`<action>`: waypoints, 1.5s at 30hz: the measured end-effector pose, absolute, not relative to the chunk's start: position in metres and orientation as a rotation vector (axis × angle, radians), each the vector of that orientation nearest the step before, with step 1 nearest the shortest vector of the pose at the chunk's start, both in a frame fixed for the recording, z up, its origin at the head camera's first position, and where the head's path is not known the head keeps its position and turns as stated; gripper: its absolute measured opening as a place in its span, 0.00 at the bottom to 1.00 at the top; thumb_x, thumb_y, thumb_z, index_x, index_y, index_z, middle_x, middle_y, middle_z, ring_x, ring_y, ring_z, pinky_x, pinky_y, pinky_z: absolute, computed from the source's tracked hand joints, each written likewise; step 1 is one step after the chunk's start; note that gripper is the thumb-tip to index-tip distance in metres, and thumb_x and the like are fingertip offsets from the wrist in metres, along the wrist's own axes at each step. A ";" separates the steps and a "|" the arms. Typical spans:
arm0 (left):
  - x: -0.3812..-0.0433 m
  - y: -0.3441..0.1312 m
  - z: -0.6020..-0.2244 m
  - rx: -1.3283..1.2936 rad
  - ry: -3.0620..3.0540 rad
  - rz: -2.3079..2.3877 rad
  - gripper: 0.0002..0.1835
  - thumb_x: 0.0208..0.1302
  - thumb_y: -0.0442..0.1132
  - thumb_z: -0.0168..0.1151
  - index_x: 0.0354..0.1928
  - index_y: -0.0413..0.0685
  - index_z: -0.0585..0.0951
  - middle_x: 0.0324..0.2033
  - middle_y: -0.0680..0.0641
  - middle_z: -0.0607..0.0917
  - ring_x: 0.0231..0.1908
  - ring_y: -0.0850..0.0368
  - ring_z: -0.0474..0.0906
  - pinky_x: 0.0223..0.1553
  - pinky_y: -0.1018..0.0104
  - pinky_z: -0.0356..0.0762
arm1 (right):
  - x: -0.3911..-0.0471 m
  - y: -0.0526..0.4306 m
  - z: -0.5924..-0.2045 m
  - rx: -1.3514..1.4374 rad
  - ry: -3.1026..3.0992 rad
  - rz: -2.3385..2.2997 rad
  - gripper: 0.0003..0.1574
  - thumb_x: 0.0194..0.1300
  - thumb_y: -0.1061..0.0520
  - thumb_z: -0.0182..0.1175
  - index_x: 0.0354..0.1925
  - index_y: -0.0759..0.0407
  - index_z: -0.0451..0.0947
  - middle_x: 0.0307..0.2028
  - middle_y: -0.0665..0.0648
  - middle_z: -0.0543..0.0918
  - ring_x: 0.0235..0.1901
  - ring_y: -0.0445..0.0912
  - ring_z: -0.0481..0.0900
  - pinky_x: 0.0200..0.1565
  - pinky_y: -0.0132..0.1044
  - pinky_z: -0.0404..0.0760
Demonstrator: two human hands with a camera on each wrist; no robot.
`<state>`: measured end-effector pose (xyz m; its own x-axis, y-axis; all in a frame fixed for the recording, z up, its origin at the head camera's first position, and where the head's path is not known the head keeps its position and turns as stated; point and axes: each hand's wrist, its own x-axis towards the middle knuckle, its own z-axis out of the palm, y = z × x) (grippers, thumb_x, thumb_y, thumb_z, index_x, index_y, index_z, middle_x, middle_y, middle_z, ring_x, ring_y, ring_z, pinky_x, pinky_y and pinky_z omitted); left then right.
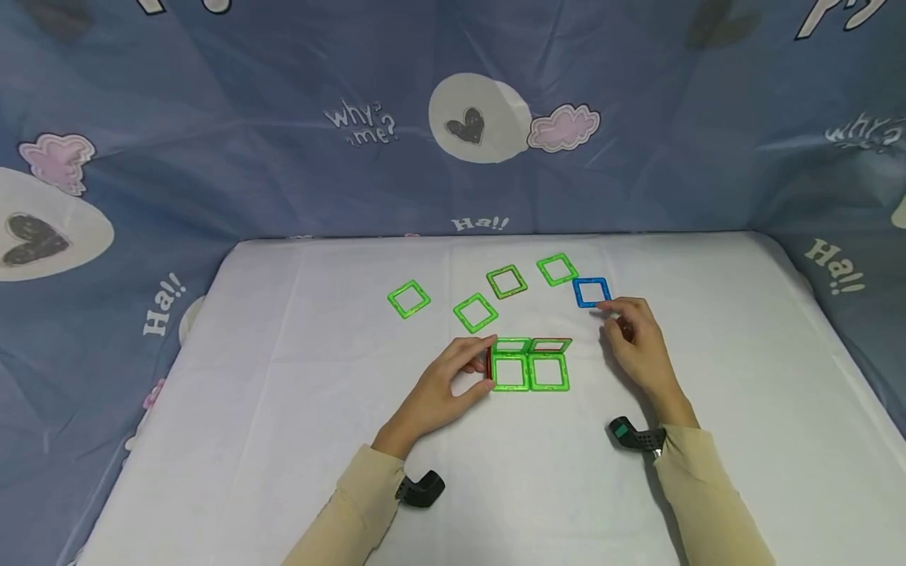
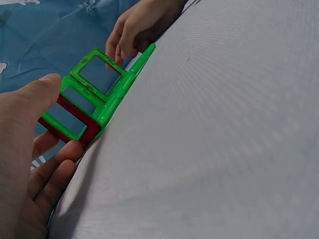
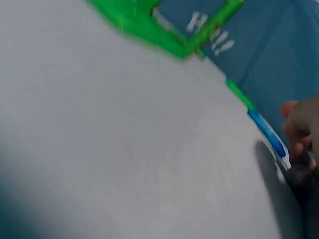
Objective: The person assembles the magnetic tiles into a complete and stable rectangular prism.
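In the head view, my left hand (image 1: 442, 389) holds the left side of a small build of square magnetic tiles. Its thumb and fingers pinch a red tile (image 2: 91, 131) standing on edge there. Two green tiles (image 1: 529, 373) lie flat side by side in the build, and upright tiles (image 1: 530, 346) line their far edge, the right one leaning outward with some red showing. My right hand (image 1: 640, 346) reaches to a blue square tile (image 1: 590, 281), index fingertip at its near right corner, other fingers bent. The blue tile lies flat on the white cloth.
Beyond the build lie loose green square tiles: one at far left (image 1: 418, 307), two in the middle (image 1: 487, 322) (image 1: 517, 292), and another (image 1: 564, 281) meeting the blue tile's corner. A white cloth (image 1: 283, 409) covers the table. Patterned blue fabric (image 1: 283, 181) rises behind and beside it.
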<state>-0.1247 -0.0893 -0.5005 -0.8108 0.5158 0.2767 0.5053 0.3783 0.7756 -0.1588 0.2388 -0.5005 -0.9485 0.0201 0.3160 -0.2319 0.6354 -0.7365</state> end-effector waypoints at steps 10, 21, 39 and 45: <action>-0.124 -0.090 -0.500 0.962 2.627 1.393 0.42 0.54 0.42 0.71 0.70 0.65 0.61 0.59 0.56 0.70 0.47 0.63 0.74 0.51 0.72 0.75 | -0.175 0.245 -0.498 0.235 -2.708 1.011 0.21 0.65 0.62 0.56 0.57 0.56 0.76 0.57 0.60 0.72 0.35 0.44 0.69 0.36 0.27 0.66; -0.122 -0.089 -0.499 0.929 2.662 1.323 0.46 0.53 0.38 0.71 0.70 0.71 0.58 0.62 0.60 0.68 0.50 0.64 0.74 0.51 0.71 0.76 | -0.180 0.242 -0.494 0.230 -2.796 0.914 0.18 0.66 0.61 0.56 0.54 0.59 0.78 0.53 0.62 0.72 0.37 0.49 0.72 0.37 0.39 0.70; -0.118 -0.083 -0.494 0.889 2.780 1.194 0.46 0.54 0.41 0.71 0.70 0.71 0.56 0.57 0.56 0.74 0.45 0.63 0.72 0.45 0.69 0.77 | -0.172 0.237 -0.501 0.219 -2.632 1.006 0.12 0.68 0.57 0.56 0.48 0.58 0.79 0.43 0.58 0.79 0.31 0.42 0.68 0.31 0.29 0.65; -0.117 -0.083 -0.495 0.879 2.809 1.174 0.46 0.53 0.41 0.71 0.70 0.72 0.56 0.56 0.57 0.74 0.45 0.64 0.72 0.44 0.70 0.77 | -0.168 0.237 -0.498 0.219 -2.470 1.278 0.12 0.68 0.59 0.55 0.49 0.60 0.77 0.38 0.56 0.79 0.26 0.34 0.69 0.26 0.22 0.67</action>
